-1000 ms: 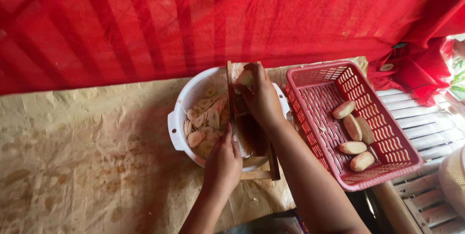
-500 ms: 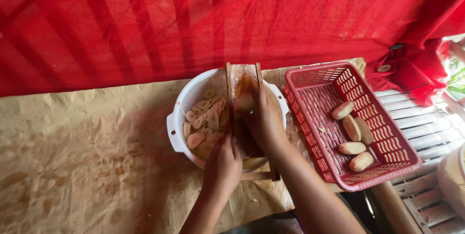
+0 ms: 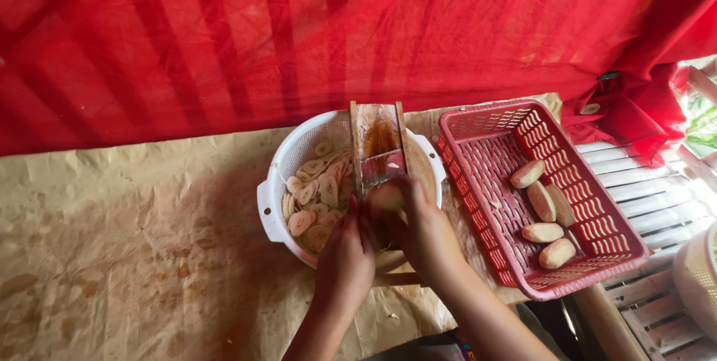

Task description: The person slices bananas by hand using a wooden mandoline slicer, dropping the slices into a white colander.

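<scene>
A wooden slicer board (image 3: 379,141) with a metal blade lies across a white colander bowl (image 3: 293,163) that holds several pale round slices (image 3: 317,197). My right hand (image 3: 427,230) presses a peeled pale fruit (image 3: 385,198) onto the board just below the blade. My left hand (image 3: 345,260) grips the near end of the board beside it.
A red plastic basket (image 3: 493,126) to the right holds several peeled pale fruits (image 3: 543,215). Stained brown paper (image 3: 134,241) covers the table. A red cloth (image 3: 224,32) hangs behind. A slatted white bench (image 3: 657,189) and another white bowl's rim (image 3: 698,279) lie far right.
My right hand has slid the fruit down the board towards me, from the far end over the blade to the near side. My left hand stays on the board's near end.
</scene>
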